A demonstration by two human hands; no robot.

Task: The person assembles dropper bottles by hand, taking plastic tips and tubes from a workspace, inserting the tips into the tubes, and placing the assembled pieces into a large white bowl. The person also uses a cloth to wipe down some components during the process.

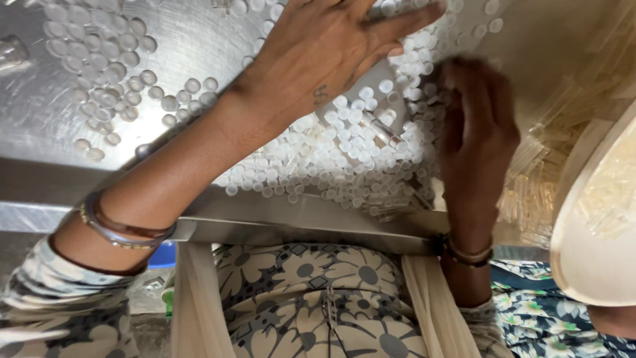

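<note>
Many small clear glass vials [344, 142] stand upright in a dense cluster on a steel table [199, 40]. My left hand [324, 50] lies flat, palm down, on the far side of the cluster with its fingers stretched to the right. My right hand [477, 132] is blurred and rests at the cluster's right edge, fingers pointing away from me; whether it holds anything is unclear. One vial [383, 128] lies on its side between the hands. Bangles sit on both wrists.
A separate patch of upright vials [99, 59] stands at the far left. A heap of vials lying on their sides [530, 179] is at the right, beside a white basin [583, 258] holding more. The table's raised steel rim [278, 222] runs in front of my body.
</note>
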